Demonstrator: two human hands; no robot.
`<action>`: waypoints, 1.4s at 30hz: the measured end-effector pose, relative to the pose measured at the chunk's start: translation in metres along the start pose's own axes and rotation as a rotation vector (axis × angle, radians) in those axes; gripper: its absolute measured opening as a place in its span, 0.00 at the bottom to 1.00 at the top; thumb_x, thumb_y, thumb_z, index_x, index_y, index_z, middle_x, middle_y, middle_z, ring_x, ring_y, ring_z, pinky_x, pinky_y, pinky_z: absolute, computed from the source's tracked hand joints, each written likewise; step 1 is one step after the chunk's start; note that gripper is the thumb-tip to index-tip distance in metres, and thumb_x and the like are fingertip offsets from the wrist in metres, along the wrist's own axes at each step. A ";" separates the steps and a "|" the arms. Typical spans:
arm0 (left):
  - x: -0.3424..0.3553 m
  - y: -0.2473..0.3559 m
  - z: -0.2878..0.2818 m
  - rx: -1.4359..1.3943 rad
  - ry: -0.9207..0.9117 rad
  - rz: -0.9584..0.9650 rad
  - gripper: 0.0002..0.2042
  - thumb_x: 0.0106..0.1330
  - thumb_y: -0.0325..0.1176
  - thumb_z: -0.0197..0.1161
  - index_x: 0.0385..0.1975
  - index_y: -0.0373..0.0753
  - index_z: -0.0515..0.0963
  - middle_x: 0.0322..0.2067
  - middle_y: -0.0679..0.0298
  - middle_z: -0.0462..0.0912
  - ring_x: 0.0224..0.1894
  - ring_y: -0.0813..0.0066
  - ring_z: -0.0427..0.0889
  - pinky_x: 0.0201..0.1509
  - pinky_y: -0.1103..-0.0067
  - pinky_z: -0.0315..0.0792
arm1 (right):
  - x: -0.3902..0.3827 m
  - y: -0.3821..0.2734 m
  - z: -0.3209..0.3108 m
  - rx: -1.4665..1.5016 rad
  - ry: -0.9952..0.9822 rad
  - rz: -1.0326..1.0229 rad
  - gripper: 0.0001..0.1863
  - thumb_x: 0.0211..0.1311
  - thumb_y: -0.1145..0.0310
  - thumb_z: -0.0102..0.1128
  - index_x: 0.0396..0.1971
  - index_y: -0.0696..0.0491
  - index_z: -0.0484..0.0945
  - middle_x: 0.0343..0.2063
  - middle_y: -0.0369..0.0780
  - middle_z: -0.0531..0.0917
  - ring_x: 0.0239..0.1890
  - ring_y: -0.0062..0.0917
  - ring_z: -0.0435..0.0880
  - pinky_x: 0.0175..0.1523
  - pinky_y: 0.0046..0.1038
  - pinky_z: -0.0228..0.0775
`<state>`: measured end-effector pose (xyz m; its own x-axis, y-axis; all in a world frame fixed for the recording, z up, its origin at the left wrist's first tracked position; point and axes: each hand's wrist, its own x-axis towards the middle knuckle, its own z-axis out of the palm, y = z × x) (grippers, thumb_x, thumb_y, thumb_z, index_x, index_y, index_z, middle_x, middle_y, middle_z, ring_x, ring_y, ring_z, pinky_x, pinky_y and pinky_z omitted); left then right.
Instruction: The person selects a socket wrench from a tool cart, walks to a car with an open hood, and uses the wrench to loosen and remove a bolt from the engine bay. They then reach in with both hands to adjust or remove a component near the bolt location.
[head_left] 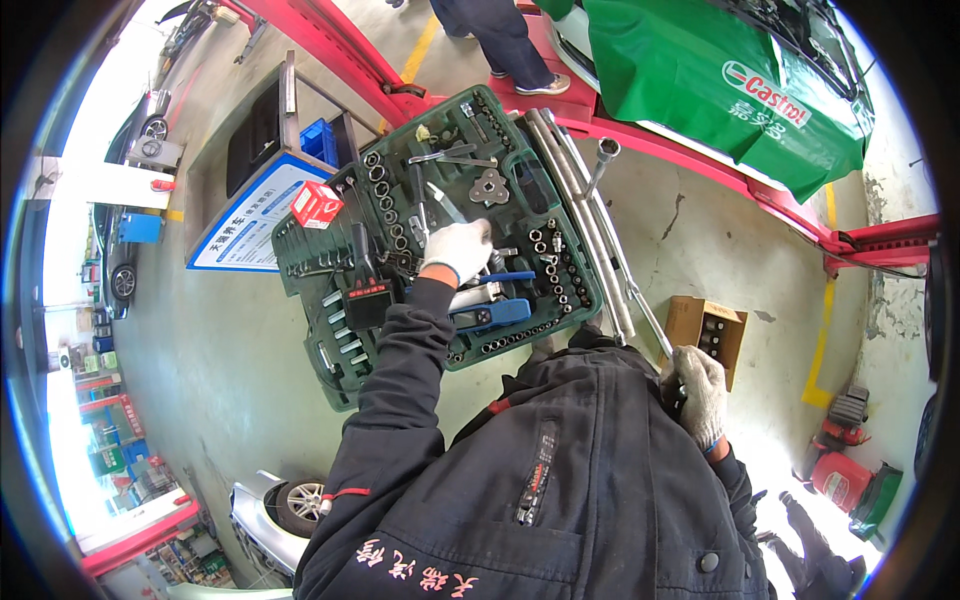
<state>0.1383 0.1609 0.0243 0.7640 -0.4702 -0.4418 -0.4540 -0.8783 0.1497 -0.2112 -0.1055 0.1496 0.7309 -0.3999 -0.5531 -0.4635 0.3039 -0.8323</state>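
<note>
An open dark green tool case [520,170] full of sockets, wrenches and other hand tools fills the middle. My left hand [455,250], in a white glove, reaches into it among loose tools, its fingers curled on something I cannot make out. Beside it lie blue-handled pliers [515,276], a blue tool [495,313] and a black tool [368,305]. A small red-and-white box [318,204] rests on the case. My right hand [697,395], also gloved, grips the lower end of a long metal socket wrench [635,290] that slants up along the case's right side.
Left are a metal cart [287,120] with a blue bin [318,142] and parked cars. Another person's legs [500,50] stand beyond the case, by a red lift and green-covered car [680,100]. Right are an open cardboard box [730,355] and red equipment [840,480]. A car wheel [298,508] shows lower left.
</note>
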 end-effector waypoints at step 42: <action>-0.098 0.225 0.070 -1.002 -0.435 0.243 0.17 0.84 0.42 0.59 0.48 0.34 0.87 0.37 0.57 0.92 0.43 0.66 0.91 0.54 0.72 0.81 | 0.026 0.000 -0.098 -0.005 0.013 -0.112 0.26 0.86 0.57 0.54 0.26 0.58 0.82 0.19 0.35 0.80 0.20 0.17 0.74 0.28 0.23 0.62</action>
<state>-0.0714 0.0153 0.0395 0.3907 -0.7410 -0.5461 0.1544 -0.5321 0.8325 -0.2409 -0.2010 0.1318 0.7718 -0.4425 -0.4566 -0.3813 0.2527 -0.8893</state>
